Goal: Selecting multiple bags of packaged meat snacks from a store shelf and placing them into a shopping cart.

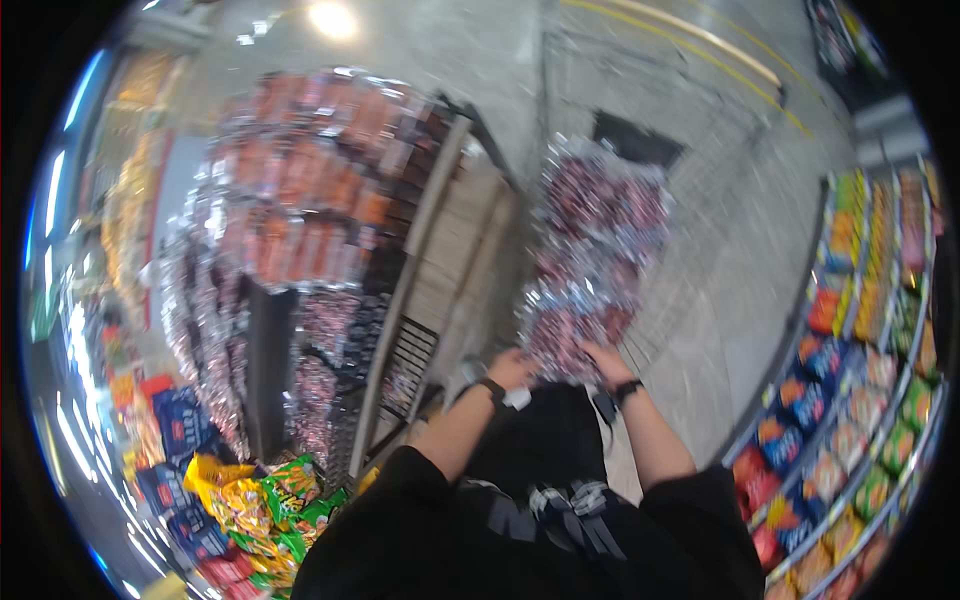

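Left hand [512, 369] and right hand [608, 366] at the near end of glossy packs [597, 235]

The packs, clear-wrapped with dark reddish contents, stretch away from the person in a long row. One hand is at each near corner, fingers against the wrapping; blur hides how firmly they grip. Each wrist wears a dark band [628, 390], and the person's shirt [420, 540] is black. Beyond the packs' far end shows a dark flat piece [640, 140] above the grey floor [475, 60]. To the left, orange-brown packages [310, 175] are heaped on a display, with yellow bags [232, 497] and green bags [292, 487] nearer the person. Curving along the right, shelves hold blue packets [822, 358] and other colourful goods.
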### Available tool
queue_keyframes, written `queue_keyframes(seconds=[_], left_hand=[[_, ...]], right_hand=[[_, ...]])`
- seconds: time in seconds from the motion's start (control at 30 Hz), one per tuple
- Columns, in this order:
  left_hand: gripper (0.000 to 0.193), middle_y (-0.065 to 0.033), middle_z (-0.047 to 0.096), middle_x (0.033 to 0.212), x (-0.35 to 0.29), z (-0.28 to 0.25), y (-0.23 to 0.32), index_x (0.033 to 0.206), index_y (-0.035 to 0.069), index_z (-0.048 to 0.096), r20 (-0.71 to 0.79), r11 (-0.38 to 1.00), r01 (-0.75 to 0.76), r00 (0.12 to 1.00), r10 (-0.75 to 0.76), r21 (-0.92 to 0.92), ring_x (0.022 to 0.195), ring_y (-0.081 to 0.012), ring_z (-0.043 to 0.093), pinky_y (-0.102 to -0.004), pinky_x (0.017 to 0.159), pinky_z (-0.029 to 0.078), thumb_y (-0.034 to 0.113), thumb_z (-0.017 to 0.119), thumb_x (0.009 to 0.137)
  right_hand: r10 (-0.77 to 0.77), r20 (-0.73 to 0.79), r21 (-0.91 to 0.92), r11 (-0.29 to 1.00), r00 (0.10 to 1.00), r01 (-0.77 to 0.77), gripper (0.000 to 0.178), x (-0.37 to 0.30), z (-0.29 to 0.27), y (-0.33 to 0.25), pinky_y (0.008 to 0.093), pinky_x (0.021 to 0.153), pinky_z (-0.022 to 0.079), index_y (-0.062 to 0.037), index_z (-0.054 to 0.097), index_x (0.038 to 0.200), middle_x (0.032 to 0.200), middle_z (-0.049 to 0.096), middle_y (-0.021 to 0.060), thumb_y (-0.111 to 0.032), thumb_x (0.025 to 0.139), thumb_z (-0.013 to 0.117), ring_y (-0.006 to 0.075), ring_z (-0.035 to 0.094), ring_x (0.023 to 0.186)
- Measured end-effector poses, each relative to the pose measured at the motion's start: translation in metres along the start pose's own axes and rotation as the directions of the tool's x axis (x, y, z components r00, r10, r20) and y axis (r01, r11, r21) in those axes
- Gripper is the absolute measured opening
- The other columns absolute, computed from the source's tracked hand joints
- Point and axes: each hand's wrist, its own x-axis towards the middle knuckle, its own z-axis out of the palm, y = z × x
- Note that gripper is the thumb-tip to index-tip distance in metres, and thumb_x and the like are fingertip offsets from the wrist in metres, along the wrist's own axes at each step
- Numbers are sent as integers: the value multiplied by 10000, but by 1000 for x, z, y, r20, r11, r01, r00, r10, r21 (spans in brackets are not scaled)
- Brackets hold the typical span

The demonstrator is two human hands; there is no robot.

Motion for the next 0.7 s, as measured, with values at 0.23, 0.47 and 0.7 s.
queue_keyframes(seconds=[0.23,0.47,0.7], left_hand=[[394,-53,649,1023,5,19,-8,1219,7,556,59,989,61,997,-54,-134,826,-135,592,-295,711,498,183,701,898],[553,-121,606,1255,7,22,36,1328,-24,505,-42,993,-67,997,72,100,1094,-192,588,-334,890,487,198,723,870],[564,-191,555,1346,7,-5,38,1355,-25,475,-200,887,-88,960,198,454,1232,-271,560,-368,1017,455,57,689,840]], right_hand=[[171,-150,-244,948,974,-204,664,-13,-16,2,341,961,465,39,528,1315,1256,618,116,-391,851,731,212,600,1110],[2,-162,-185,982,987,-32,599,-5,-16,-3,342,976,451,34,489,1347,1257,610,108,-352,926,669,194,596,1103],[-250,-218,-667,744,943,43,755,8,11,-47,369,1032,420,79,400,1370,1298,565,237,-170,767,781,286,544,1228]])
